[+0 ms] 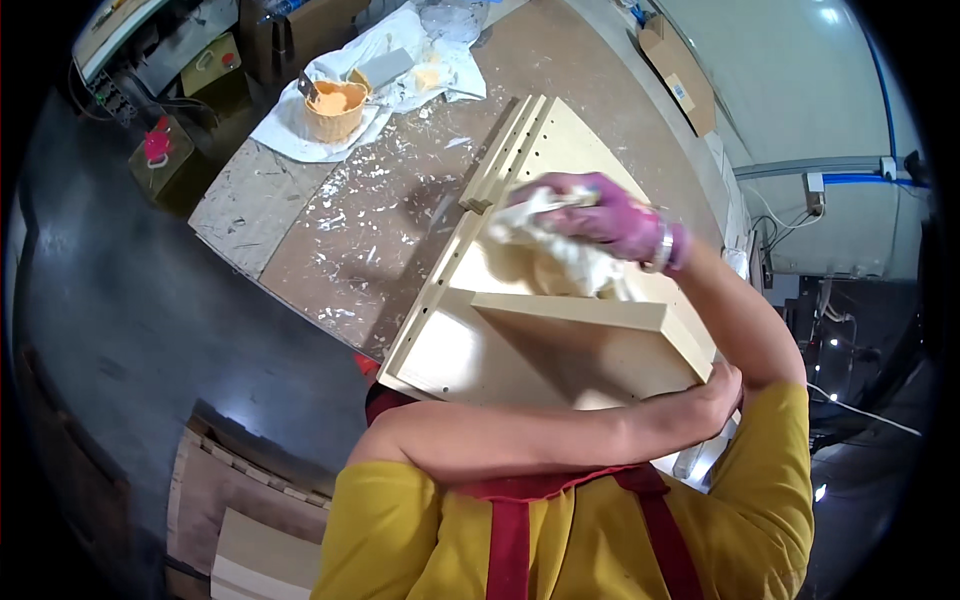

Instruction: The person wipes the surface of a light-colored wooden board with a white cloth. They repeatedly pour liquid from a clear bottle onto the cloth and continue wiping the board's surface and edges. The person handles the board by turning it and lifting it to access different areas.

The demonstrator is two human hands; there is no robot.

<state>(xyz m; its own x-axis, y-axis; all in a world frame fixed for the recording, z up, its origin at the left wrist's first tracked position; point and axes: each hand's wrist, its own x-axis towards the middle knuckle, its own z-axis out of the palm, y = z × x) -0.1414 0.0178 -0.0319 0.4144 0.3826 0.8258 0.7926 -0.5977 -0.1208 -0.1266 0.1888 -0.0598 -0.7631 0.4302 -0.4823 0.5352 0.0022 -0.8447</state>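
A pale wooden assembly point(460, 345) lies tilted on the workbench before me, with rows of small holes along its edges and an upright divider point(570, 310) across it. My right hand point(610, 220), in a purple glove, clutches a crumpled white cloth point(575, 255) against the panel above the divider; hand and cloth are slightly blurred. Across my body reaches my left arm, and my left hand point(722, 390) is curled at the near right corner of the assembly. Most of its fingers are hidden there.
At the bench's far left, a tub of orange-tan paste point(335, 112) with a scraper stands on a white sheet point(285, 135), beside a grey block point(385, 66). White specks dot the brown benchtop point(350, 215). Cardboard point(678, 75) leans at the far right; wooden panels point(265, 550) lie lower left.
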